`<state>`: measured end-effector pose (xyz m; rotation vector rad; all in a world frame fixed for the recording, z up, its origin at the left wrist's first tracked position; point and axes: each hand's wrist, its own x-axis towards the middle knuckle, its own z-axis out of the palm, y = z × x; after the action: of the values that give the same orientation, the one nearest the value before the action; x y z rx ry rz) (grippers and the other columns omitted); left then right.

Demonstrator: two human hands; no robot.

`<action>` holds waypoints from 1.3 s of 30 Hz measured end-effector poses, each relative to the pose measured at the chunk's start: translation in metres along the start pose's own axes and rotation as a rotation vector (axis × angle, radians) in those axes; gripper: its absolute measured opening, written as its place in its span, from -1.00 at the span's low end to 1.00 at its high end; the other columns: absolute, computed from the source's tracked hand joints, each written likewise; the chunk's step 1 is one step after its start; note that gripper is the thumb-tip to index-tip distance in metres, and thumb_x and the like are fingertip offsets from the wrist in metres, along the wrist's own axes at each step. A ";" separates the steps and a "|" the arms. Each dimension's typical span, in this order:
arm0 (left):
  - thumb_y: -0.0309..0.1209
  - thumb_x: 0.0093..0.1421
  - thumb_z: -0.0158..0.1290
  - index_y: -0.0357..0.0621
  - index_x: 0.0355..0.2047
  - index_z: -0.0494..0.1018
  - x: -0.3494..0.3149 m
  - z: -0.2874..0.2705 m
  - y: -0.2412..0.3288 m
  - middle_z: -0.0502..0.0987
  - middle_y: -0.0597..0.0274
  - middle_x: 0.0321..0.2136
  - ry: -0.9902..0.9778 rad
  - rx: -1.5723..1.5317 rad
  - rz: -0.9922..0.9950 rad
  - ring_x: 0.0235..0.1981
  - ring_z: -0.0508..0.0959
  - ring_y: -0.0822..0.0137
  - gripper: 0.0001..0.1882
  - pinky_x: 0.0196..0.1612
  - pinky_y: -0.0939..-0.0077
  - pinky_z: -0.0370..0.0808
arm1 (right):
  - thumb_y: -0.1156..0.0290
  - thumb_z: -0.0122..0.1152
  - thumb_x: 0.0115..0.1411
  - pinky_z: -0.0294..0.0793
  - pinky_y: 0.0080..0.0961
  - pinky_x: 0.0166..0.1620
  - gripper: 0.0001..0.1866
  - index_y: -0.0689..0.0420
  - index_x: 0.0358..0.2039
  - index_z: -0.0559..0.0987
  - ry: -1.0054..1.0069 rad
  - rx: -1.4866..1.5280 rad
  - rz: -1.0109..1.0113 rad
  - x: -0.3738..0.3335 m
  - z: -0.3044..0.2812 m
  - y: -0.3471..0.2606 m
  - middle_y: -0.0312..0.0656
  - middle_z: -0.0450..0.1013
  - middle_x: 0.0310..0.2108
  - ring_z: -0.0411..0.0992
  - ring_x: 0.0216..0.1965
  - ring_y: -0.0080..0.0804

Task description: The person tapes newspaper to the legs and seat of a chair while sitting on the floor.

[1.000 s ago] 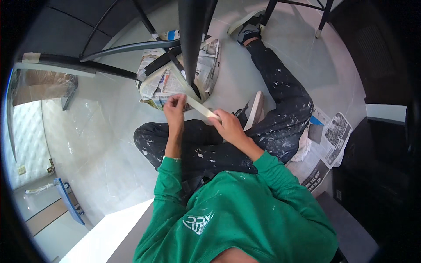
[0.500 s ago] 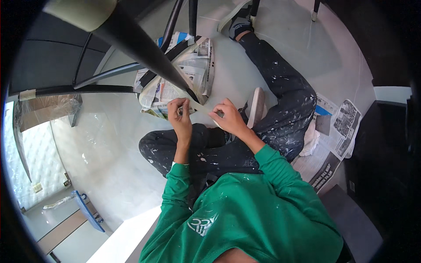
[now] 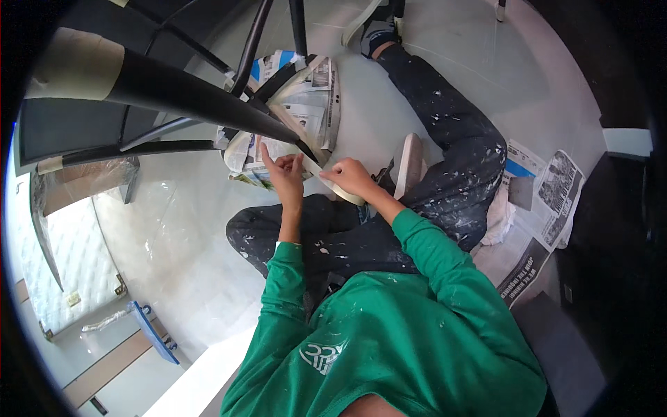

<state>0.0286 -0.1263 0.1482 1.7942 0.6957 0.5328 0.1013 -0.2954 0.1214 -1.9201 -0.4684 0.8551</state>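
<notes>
Over at the far left, a white quilted panel (image 3: 76, 254) stands below a brown piece wrapped in clear plastic (image 3: 87, 186), with a blue board on small wheels (image 3: 151, 335) lower down, near the pale floor (image 3: 177, 250). A thick black leg (image 3: 198, 104), banded with cream tape (image 3: 76, 66) at its upper-left end, slants down toward the middle of the view, among thinner black bars (image 3: 174, 147). Behind its lower tip sits a bundle covered in newspaper (image 3: 323, 80). Just below that tip is the person's left hand (image 3: 286, 171), index finger pointing out and the rest curled close to the end of a strip of masking tape (image 3: 339, 192); I can't tell whether it is gripping. The tape runs down to the right, between the two hands and on beneath the right hand (image 3: 351, 177), whose thumb and fingers pinch it. Green sleeves (image 3: 441, 254) cover both arms. Next come a shoe (image 3: 411, 163) and paint-spattered dark trousers (image 3: 455, 174), then a crumpled white cloth (image 3: 497, 221) beside the knee, touching newspaper sheets (image 3: 552, 201) on the floor, and a black surface (image 3: 611, 229) at far right.
</notes>
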 end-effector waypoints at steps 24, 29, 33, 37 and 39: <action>-0.60 0.23 0.26 -0.21 0.49 0.02 -0.004 0.009 -0.018 0.69 0.11 -0.32 0.134 -0.033 0.114 -0.34 0.64 0.43 -0.09 -0.22 0.56 0.54 | 0.21 0.35 0.33 0.42 -0.53 -0.34 -0.70 0.24 -0.27 0.67 -0.143 0.188 -0.013 0.025 0.003 -0.009 -0.32 0.56 -0.46 0.43 -0.44 -0.63; -0.68 0.20 0.26 -0.20 0.50 -0.03 -0.002 0.034 -0.002 0.65 0.08 -0.24 0.214 -0.058 0.076 -0.29 0.65 0.41 -0.04 -0.23 0.57 0.56 | 0.23 0.35 0.32 0.42 -0.51 -0.34 -0.70 0.26 -0.31 0.66 0.016 0.186 -0.111 0.042 0.005 0.010 -0.31 0.56 -0.49 0.42 -0.46 -0.62; -0.73 0.16 0.27 -0.17 0.51 -0.07 -0.002 0.034 -0.004 0.55 0.06 -0.12 0.270 -0.169 0.080 -0.27 0.67 0.36 0.02 -0.26 0.57 0.59 | 0.23 0.37 0.30 0.41 -0.48 -0.39 -0.70 0.26 -0.34 0.66 0.118 0.142 -0.151 0.039 0.014 -0.003 -0.27 0.53 -0.55 0.40 -0.51 -0.60; -0.71 0.16 0.28 -0.15 0.51 -0.07 0.000 0.039 -0.004 0.49 0.10 -0.13 0.278 -0.123 0.067 -0.29 0.64 0.39 0.02 -0.31 0.60 0.57 | 0.22 0.38 0.27 0.44 -0.40 -0.39 -0.70 0.25 -0.35 0.66 0.210 0.127 -0.189 0.041 0.019 0.005 -0.16 0.54 -0.55 0.46 -0.51 -0.43; -0.71 0.17 0.28 -0.15 0.50 -0.06 0.000 0.041 -0.004 0.49 0.12 -0.15 0.300 -0.109 0.077 -0.31 0.63 0.41 0.01 -0.32 0.61 0.57 | 0.19 0.38 0.24 0.53 -0.26 -0.32 -0.68 0.24 -0.34 0.69 0.202 0.109 -0.163 0.043 0.019 0.006 0.01 0.61 -0.47 0.60 -0.44 -0.14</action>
<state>0.0542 -0.1532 0.1314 1.6606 0.7867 0.8875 0.1166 -0.2595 0.0944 -1.8178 -0.4398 0.5632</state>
